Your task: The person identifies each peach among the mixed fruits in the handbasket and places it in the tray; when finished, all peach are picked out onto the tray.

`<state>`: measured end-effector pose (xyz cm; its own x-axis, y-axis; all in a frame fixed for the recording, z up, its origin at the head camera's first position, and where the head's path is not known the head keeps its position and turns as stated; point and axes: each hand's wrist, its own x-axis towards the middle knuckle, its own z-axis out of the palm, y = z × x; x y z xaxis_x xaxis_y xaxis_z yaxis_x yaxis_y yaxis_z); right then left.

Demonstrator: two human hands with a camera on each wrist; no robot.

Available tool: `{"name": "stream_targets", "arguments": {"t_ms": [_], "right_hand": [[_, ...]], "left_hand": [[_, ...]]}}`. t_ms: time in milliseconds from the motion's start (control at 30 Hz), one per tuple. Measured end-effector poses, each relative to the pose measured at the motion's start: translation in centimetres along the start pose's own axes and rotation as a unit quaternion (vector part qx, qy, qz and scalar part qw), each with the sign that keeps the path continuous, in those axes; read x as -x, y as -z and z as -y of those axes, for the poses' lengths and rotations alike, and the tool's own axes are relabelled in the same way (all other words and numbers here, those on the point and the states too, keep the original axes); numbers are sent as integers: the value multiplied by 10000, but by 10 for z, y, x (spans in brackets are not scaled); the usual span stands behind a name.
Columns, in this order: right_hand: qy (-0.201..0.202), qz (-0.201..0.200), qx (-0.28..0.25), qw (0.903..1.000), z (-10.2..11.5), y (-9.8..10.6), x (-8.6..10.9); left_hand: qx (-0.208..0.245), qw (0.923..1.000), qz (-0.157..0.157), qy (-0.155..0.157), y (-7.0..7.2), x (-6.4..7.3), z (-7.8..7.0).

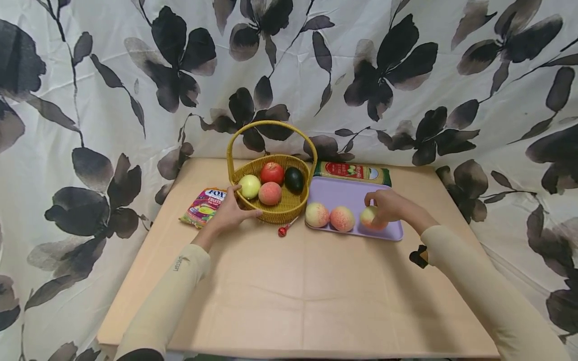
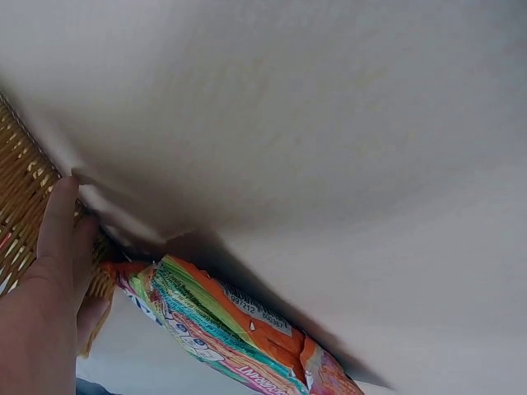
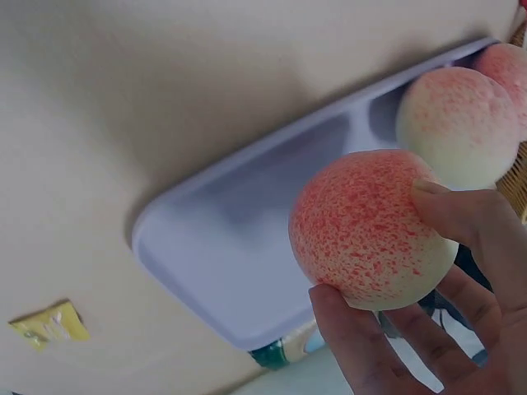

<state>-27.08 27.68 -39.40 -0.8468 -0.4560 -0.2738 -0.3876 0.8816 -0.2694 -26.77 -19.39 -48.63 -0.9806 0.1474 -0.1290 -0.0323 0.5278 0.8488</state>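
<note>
My right hand [image 1: 392, 206] pinches a pale peach with red speckles [image 3: 370, 230] between thumb and fingers, over the right part of the lilac tray [image 3: 222, 255]. Two more peaches [image 1: 317, 215] sit in a row on the tray's left side. The left hand [image 1: 229, 213] rests against the near left side of a yellow wicker basket [image 1: 280, 215], fingers at its rim and thumb stretched along its front. Inside the basket lie a yellow-green fruit [image 1: 250, 186], a red fruit [image 1: 272, 173], a dark green avocado-like fruit [image 1: 294, 180] and a peach [image 1: 270, 193].
Beside the left hand lies a bright FOX'S candy bag [image 1: 205, 206]. A red lollipop [image 1: 282, 231] lies before the basket. Behind the tray is a long green and red packet [image 1: 352, 171]. A small yellow packet [image 3: 51, 324] lies right of the tray. Flowered cloth [image 1: 289, 60] hangs behind.
</note>
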Motion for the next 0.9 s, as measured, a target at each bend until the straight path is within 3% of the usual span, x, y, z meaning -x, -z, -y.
{"name": "stream_targets", "arguments": {"t_ms": [367,900], "right_hand": [[-24,107,150,9998,2,-19,-11],[-365,378,93,9986,16,-16,-7]], "left_hand": [[-10,10000,-12,30,1,-4,2],[-13,10000,-10,12,1,-1,0]]}}
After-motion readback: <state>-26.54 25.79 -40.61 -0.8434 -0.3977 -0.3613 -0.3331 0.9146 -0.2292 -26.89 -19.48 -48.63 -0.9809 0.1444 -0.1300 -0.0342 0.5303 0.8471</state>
